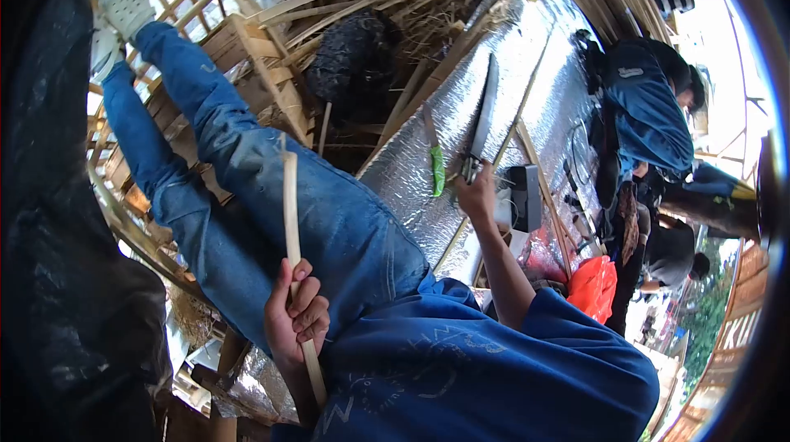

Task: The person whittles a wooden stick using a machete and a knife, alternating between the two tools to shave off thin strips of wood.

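Observation:
My left hand (296, 310) is closed around a pale bamboo strip (291, 211), which stands up across my jeans, its lower end passing beside my forearm. On my right, over a silver foil sheet (411, 211), my right hand (477, 195) is closed at the handle end of a long-bladed knife (485, 104). The blade points away from me, and the fingers partly hide the handle. Close by on the foil lies a smaller knife with a green handle (437, 170). A dark grey box (524, 197) sits beside my right wrist.
A black bundle (354, 63) and a wooden crate frame (271, 80) stand near my legs, with bamboo strips (337, 2) heaped behind. A red plastic bag (592, 287) is near my right elbow. A person in a blue shirt (646, 104) sits across the foil.

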A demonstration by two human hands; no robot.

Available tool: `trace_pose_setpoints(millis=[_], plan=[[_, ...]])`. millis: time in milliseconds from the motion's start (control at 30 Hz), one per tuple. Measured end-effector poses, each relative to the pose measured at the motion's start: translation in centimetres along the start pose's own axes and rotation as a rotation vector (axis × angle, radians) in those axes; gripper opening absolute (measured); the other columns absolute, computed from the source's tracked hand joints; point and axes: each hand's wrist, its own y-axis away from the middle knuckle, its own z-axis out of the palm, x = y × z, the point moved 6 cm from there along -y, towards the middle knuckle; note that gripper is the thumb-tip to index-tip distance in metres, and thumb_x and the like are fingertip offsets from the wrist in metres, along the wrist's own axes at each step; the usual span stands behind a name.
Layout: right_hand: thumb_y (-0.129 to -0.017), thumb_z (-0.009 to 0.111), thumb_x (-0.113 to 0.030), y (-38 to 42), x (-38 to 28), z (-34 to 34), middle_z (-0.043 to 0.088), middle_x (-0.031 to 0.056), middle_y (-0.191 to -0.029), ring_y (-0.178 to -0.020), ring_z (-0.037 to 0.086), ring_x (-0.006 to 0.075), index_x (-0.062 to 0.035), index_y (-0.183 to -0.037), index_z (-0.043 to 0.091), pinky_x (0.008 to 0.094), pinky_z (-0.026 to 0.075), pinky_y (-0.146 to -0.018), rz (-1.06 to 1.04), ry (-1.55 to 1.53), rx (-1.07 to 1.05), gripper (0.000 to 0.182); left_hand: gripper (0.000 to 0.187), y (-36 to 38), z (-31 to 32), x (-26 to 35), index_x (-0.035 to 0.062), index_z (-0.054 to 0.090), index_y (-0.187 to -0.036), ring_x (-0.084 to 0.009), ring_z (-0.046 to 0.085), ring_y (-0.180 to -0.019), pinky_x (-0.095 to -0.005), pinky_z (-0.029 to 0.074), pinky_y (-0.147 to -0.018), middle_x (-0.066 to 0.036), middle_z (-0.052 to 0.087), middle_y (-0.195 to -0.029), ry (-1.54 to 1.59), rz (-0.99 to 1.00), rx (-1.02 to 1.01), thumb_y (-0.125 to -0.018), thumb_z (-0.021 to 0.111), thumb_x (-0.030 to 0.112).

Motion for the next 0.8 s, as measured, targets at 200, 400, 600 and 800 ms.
trace_pose_setpoints(millis=[200,400,600,800], plan=[[-0.077,0.056,-0.019,-3.9,4.7,0.9,0.052,0.0038,-0.061,-0.046,0.048,0.0167,-0.0075,-0.081,0.056,0.0338,0.043,-0.043,0.569,-0.557,-0.564,0.012,0.025,0.2,0.4,-0.1,0.0121,0.039,-0.089,-0.0018,0.021,-0.036,-0.0151,0.016,-0.027,0.006,0.026,-0.052,-0.093,-0.024,0.041,-0.101,0.036,0.034],[-0.078,0.069,-0.026,-4.0,-1.8,-2.3,0.049,0.0005,-0.053,-0.042,0.048,0.0111,-0.0109,-0.069,0.052,0.0246,0.04,-0.039,0.433,-0.649,-0.321,0.025,0.027,0.1,0.5,0.2,0.0119,0.039,-0.087,-0.0001,0.02,-0.037,-0.0132,0.016,-0.027,0.007,0.026,-0.052,-0.208,0.017,0.051,-0.1,0.038,0.035],[-0.081,0.064,-0.011,1.7,-15.6,-7.9,0.065,0.014,-0.074,-0.059,0.063,0.016,-0.001,-0.08,0.056,0.0303,0.049,-0.054,-0.312,-0.114,-0.665,0.013,0.027,0.2,0.5,0.1,0.0121,0.039,-0.087,0.0001,0.02,-0.037,-0.013,0.017,-0.028,0.007,0.026,-0.053,-0.233,0.009,0.084,-0.1,0.04,0.036],[-0.074,0.064,-0.007,7.3,-21.7,-7.8,0.066,0.0125,-0.067,-0.06,0.066,0.0258,-0.0087,-0.09,0.062,0.0373,0.055,-0.056,-0.906,-0.184,-0.939,0.015,0.029,1.0,1.0,-0.3,0.0131,0.04,-0.087,-0.0003,0.019,-0.037,-0.0146,0.014,-0.029,0.007,0.024,-0.053,-0.232,-0.009,0.108,-0.099,0.04,0.039]])
